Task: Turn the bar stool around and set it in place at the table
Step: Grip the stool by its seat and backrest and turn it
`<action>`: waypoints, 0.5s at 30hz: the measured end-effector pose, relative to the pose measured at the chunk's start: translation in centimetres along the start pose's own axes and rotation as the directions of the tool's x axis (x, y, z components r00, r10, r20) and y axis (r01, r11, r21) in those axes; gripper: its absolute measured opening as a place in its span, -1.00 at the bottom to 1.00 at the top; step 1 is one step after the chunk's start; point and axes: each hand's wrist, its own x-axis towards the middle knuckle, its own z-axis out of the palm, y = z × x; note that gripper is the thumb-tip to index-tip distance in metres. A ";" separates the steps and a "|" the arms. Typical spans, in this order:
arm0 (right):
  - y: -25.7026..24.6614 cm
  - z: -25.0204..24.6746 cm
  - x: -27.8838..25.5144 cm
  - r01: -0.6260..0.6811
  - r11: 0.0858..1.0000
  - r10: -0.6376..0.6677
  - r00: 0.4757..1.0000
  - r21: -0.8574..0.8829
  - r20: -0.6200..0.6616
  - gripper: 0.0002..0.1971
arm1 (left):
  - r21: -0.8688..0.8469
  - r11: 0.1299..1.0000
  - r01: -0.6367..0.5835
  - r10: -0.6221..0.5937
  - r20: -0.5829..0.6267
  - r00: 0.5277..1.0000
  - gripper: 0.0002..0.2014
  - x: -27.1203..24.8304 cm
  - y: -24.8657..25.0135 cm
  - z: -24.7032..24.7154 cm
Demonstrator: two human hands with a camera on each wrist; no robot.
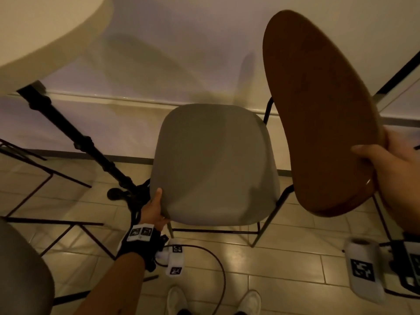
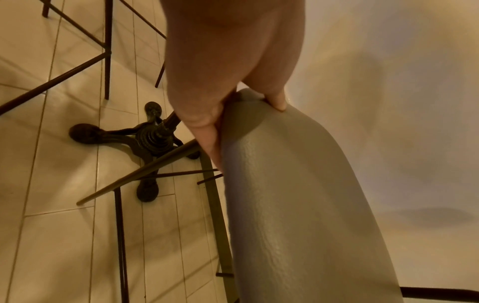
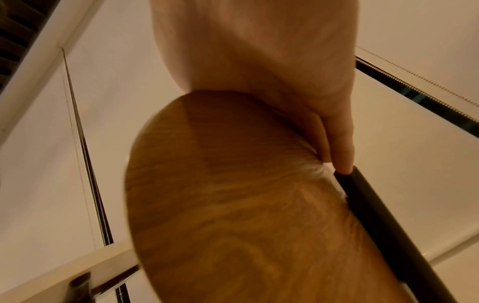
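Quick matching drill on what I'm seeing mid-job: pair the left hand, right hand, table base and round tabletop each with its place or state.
Things:
1. left hand
2. right hand
3. table base
4. round tabletop

Places or states:
A. upper left of the head view, pale
B. grips the near left corner of the grey seat
C. dark, on the tiled floor left of the seat
D. grips the edge of the brown wooden backrest

Pairs: 1-B, 2-D, 3-C, 4-A
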 end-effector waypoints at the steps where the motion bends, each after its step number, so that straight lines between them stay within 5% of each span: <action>1: -0.2 0.4 -0.2 -0.005 1.000 0.005 1.000 0.000 0.001 -0.52 | 0.001 1.000 -0.006 0.006 -0.024 1.000 -0.34 0.2 0.2 -0.1; 4: -0.6 0.6 -0.7 -0.022 1.000 0.022 1.000 0.004 0.011 -0.42 | -0.088 0.995 -0.039 0.033 -0.068 0.997 -0.36 -0.5 -0.8 0.1; 7: -0.6 0.7 -2.0 -0.045 0.999 0.045 0.998 0.011 0.032 -0.28 | -0.173 0.983 0.054 -0.053 0.006 0.999 -0.23 -1.5 -2.7 0.5; 12: 0.0 2.6 -4.5 -0.045 0.989 0.042 0.999 0.142 0.024 -0.67 | -0.226 0.973 0.040 -0.058 -0.073 0.996 -0.37 -1.4 -3.2 1.3; 15: -0.1 3.5 -4.2 -0.002 0.996 0.001 1.000 0.092 0.016 -0.65 | -0.210 0.978 -0.004 -0.008 -0.054 0.999 -0.39 -1.7 -2.2 1.5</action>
